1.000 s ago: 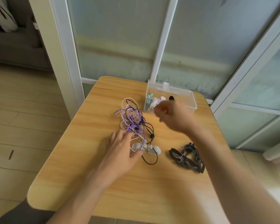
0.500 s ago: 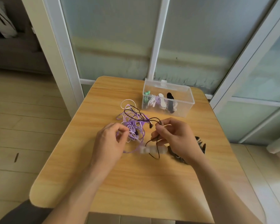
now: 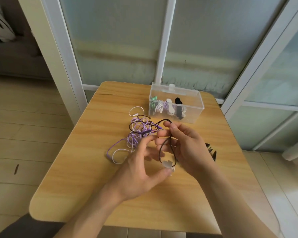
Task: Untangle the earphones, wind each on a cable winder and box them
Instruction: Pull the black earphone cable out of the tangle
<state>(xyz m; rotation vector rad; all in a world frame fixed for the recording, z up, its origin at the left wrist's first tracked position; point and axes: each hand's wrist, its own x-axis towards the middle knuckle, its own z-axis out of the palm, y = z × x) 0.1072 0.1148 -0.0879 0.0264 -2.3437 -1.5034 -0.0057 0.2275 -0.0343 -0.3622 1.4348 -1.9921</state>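
Note:
A tangle of purple, white and black earphone cables (image 3: 138,133) lies on the wooden table (image 3: 86,169). My right hand (image 3: 186,148) is raised over the table and pinches a loop of the black cable (image 3: 163,146) between thumb and fingers. The loop hangs down to a small white cable winder (image 3: 168,164). My left hand (image 3: 144,167) holds that winder with its thumb, fingers curled, index tip close to the right hand. A clear plastic box (image 3: 196,109) at the far side holds several wound earphones.
Black cable winders (image 3: 212,151) lie on the table to the right, mostly hidden behind my right hand. The table's far edge meets a frosted glass partition (image 3: 120,40). Floor lies to the left and right of the table.
My right hand came back from the box and took up the black cable loop. My left hand lifted off the table with the white winder, and both hands drew together above the table.

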